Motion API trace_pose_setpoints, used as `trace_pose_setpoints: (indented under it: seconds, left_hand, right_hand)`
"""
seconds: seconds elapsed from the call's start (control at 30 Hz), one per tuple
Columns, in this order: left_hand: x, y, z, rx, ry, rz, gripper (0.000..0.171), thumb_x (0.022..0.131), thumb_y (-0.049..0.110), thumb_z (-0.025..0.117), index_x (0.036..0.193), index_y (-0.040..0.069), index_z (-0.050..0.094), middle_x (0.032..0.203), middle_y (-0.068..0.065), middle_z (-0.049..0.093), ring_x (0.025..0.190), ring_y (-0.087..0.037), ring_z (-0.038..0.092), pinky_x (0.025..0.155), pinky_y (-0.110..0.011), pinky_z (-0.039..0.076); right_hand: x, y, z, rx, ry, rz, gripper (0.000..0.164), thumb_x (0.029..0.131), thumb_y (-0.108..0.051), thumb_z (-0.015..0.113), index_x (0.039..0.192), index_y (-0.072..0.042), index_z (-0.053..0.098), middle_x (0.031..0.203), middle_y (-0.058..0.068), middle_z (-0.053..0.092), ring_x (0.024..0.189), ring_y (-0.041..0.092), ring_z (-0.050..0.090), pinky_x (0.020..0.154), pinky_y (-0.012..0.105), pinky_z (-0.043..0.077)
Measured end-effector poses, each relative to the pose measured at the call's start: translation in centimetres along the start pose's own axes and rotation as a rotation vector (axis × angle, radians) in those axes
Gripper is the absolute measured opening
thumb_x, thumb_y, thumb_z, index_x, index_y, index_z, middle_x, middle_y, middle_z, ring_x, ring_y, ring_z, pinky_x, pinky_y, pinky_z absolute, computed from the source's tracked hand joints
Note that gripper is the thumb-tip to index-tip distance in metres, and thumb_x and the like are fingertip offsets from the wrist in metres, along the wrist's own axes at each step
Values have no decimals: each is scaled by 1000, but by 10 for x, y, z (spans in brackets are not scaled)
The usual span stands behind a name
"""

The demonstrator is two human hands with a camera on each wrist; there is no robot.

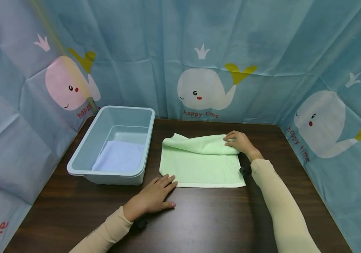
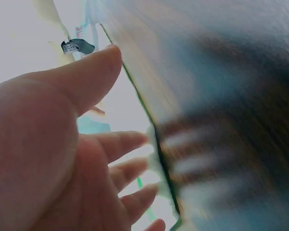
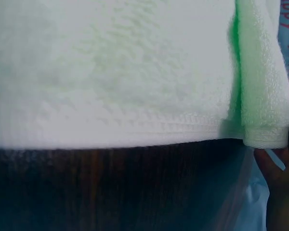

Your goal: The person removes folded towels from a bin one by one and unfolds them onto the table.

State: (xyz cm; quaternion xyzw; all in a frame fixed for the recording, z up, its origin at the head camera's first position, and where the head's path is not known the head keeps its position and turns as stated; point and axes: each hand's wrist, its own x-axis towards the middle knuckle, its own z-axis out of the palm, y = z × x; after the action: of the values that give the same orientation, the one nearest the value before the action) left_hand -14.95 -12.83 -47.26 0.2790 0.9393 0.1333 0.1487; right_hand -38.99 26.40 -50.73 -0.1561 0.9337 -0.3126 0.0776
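A light green towel [image 1: 199, 168] with a pale hem lies on the dark table, its far edge turned over into a loose fold [image 1: 196, 143]. At the right end of that fold my right hand [image 1: 242, 143] rests its fingers on the cloth. My left hand [image 1: 153, 196] lies palm down with spread fingers, the fingertips at the towel's near left corner. From the left wrist view, the thumb and straight fingers of the left hand [image 2: 82, 139] show beside the towel's edge. In the right wrist view the thick fold [image 3: 264, 77] partly hides the right hand [image 3: 282, 178].
Left of the towel stands a light blue plastic basin [image 1: 82, 144] holding a folded pale blue cloth [image 1: 120, 156]. A blue curtain [image 1: 136, 42] printed with whales closes in the back and both sides of the table [image 1: 206, 221].
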Motion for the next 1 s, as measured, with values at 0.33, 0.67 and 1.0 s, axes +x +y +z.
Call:
trace_pose_setpoints:
  seconds: [0.33, 0.67, 1.0]
  left_hand:
    - [15, -4, 2, 41, 57, 0, 72, 97, 44, 59, 154, 8, 34, 164, -13, 27, 153, -35, 25, 119, -56, 28]
    - [10, -4, 3, 54, -13, -35, 72, 96, 47, 58, 154, 10, 36, 163, -11, 30, 153, -33, 25, 120, -56, 26]
    - [-11, 4, -1, 61, -36, -34, 73, 93, 46, 63, 152, 11, 39, 162, -11, 33, 152, -32, 28, 119, -56, 27]
  right_hand:
    - [-1, -2, 1, -40, -16, 23, 32, 91, -21, 71, 121, -12, 72, 136, 12, 55, 128, 37, 50, 103, 53, 47]
    - [-2, -4, 1, -37, -15, 18, 32, 91, -22, 71, 122, -12, 71, 136, 11, 55, 127, 35, 52, 103, 52, 48]
    - [0, -6, -2, -39, -34, 27, 35, 91, -23, 71, 124, -11, 70, 139, 13, 53, 129, 37, 50, 105, 54, 46]
